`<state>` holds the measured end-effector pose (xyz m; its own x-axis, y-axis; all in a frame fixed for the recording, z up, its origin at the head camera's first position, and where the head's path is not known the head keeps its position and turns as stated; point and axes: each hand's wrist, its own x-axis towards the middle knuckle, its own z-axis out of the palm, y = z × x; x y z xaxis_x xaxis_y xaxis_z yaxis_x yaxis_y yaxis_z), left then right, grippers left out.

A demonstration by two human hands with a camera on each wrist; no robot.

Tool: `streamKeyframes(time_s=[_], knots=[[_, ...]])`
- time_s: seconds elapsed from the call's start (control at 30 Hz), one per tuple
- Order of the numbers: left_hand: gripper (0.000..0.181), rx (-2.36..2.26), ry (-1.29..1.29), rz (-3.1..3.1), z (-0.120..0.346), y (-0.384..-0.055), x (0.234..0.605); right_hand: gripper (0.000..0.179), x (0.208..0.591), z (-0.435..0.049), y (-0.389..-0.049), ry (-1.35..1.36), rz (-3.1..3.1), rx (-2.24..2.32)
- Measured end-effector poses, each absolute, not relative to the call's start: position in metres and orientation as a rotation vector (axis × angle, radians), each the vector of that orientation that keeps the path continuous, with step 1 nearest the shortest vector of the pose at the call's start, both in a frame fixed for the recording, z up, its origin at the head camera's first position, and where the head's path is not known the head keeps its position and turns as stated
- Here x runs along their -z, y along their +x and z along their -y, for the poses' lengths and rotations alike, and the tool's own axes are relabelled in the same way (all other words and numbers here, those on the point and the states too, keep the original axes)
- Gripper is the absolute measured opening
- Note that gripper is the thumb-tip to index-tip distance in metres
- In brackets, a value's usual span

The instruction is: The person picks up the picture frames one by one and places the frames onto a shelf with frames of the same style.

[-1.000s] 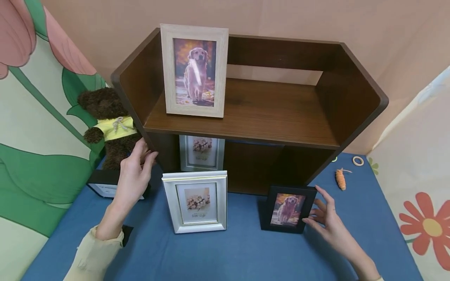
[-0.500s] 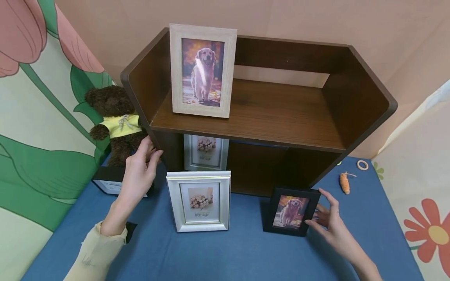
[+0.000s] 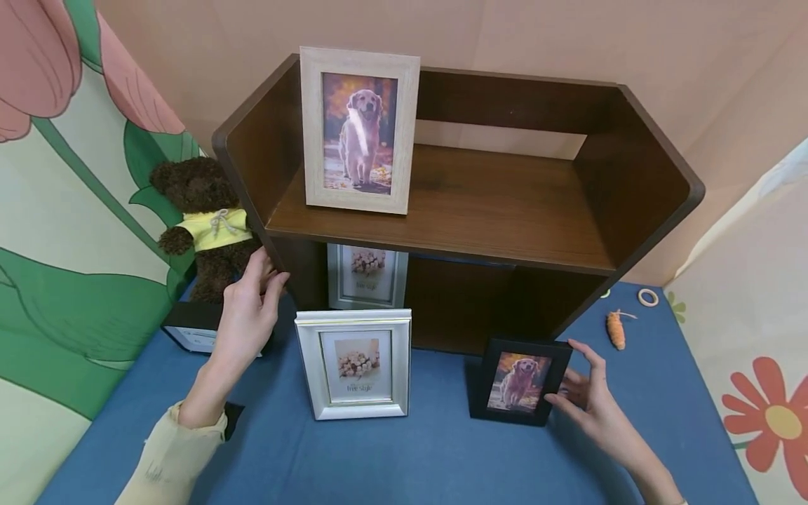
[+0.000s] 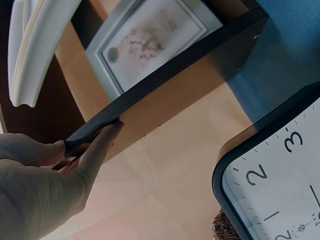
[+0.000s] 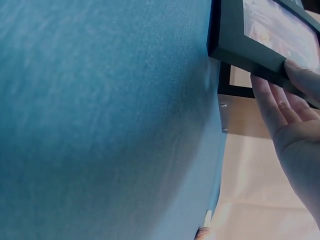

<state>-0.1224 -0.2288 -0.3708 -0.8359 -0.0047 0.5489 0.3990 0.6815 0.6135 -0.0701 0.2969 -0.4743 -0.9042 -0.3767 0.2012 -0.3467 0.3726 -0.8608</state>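
Observation:
My left hand (image 3: 249, 312) pinches the front edge of the left side panel of a dark brown wooden shelf (image 3: 505, 210); in the left wrist view thumb and fingers lie on either side of that panel (image 4: 165, 82). My right hand (image 3: 596, 403) holds a small black picture frame (image 3: 517, 382) with a dog photo by its right side, thumb in front and fingers behind. That frame stands on the blue cloth, leaning back slightly. To its left stands a silver-white picture frame (image 3: 400, 365) with a flower print. A pale wood-look picture frame (image 3: 360, 133) stands on the upper shelf.
Another silver frame (image 3: 367, 277) stands in the lower compartment. Left of the shelf are a brown teddy bear (image 3: 217, 231) and a black-cased clock (image 4: 265, 185). At right lie an orange carrot-shaped toy (image 3: 615, 330) and a wooden ring (image 3: 647, 297). Patterned fabric walls border the cloth.
The head view has shifted slightly, moving the whole scene a little. Both hands keep their holds on the shelf panel and the black picture frame, and nothing else has visibly moved.

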Motion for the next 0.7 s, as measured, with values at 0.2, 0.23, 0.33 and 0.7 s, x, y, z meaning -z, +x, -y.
streamKeyframes(time_s=[0.2,0.23,0.33,0.7], knots=[[0.045,1.056,-0.314,2.361,0.2283,-0.1204,0.3705,0.103,0.4772,-0.2986,-0.0709,-0.730,-2.495,1.691],[0.045,1.057,-0.314,2.361,0.2283,-0.1200,0.3706,0.103,0.4783,-0.2987,-0.0708,-0.747,-2.480,1.703],[0.044,1.053,-0.308,2.367,0.2290,-0.1192,0.3709,0.102,0.4810,-0.2978,-0.0704,-0.796,-2.446,1.724],[0.044,1.026,-0.321,2.366,0.2288,-0.1214,0.3719,0.108,0.4772,-0.2938,-0.0695,-0.768,-2.526,1.630]])
